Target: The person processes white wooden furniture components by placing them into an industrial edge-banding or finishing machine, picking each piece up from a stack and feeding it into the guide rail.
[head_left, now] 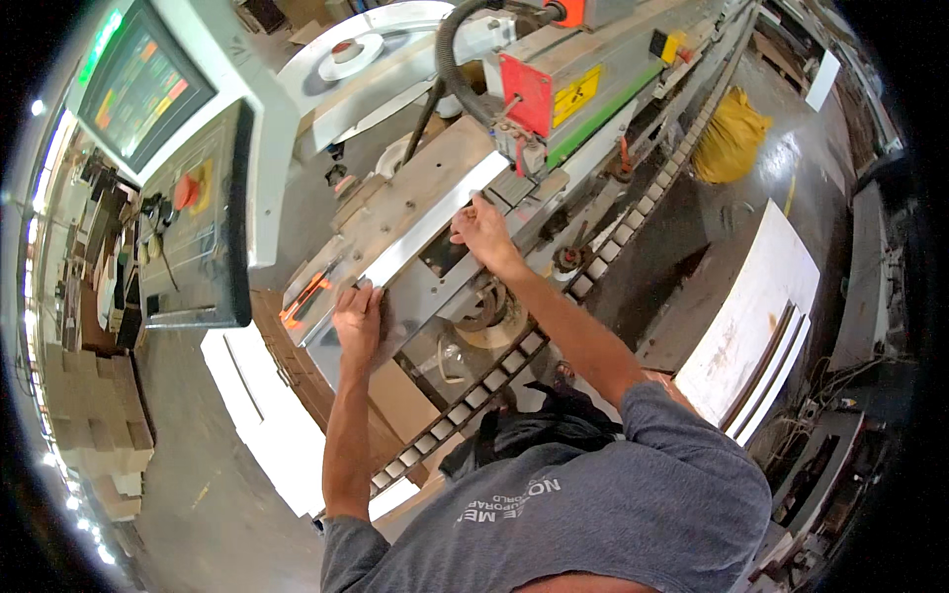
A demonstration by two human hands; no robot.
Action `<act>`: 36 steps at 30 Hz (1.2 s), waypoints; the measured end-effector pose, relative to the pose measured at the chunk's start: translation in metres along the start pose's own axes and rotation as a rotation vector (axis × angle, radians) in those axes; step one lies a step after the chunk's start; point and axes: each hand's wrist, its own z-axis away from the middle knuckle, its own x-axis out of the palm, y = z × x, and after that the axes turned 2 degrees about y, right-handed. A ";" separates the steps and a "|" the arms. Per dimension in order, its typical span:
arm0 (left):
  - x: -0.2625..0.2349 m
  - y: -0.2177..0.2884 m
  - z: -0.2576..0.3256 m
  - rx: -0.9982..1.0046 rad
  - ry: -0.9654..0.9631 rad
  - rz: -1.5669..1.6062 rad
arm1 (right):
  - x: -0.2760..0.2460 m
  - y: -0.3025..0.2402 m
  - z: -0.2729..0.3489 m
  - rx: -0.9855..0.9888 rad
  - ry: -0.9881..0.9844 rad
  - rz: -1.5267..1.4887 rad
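Head view is looking down on a person in a grey T-shirt who is leaning over a long woodworking machine [613, 89], both forearms reaching up from the lower edge. The left hand [358, 318] is resting with fingers curled over the near end of a long pale strip [435, 219], a light metal-looking guide rail running diagonally from lower left to upper right along the machine's infeed. The right hand [482, 229] is sitting farther up the same strip, fingertips pressing at its upper edge close to a red guard plate [526, 94]; whether those fingers are pinching anything or merely touching cannot be told from this angle. The strip's long axis is thus lying between the two hands, the left one holding the nearer, lower end and the right one nearer the machine head. Neither hand is wide open; both are partly closed against the strip. Just below the hands a track of pale conveyor pads [494, 371] is running parallel to the strip. To the left, a control panel [193, 222] with a red knob is hanging beneath a lit screen [138, 84]. To the right, white boards [751, 306] are leaning on the floor, and a yellow bag [730, 138] is lying farther off.
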 end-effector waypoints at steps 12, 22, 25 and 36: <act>0.115 -0.006 -0.045 0.093 -0.011 0.112 | -0.174 -0.053 0.151 -0.311 0.431 0.422; 0.168 0.075 -0.093 0.193 -0.056 0.053 | -0.557 -0.006 0.436 0.556 1.596 1.418; 0.160 0.084 -0.085 0.139 -0.097 0.055 | -0.554 -0.003 0.462 0.842 1.539 1.273; 0.101 0.144 -0.052 -0.208 -0.079 0.444 | -0.495 -0.038 0.440 0.082 1.454 0.305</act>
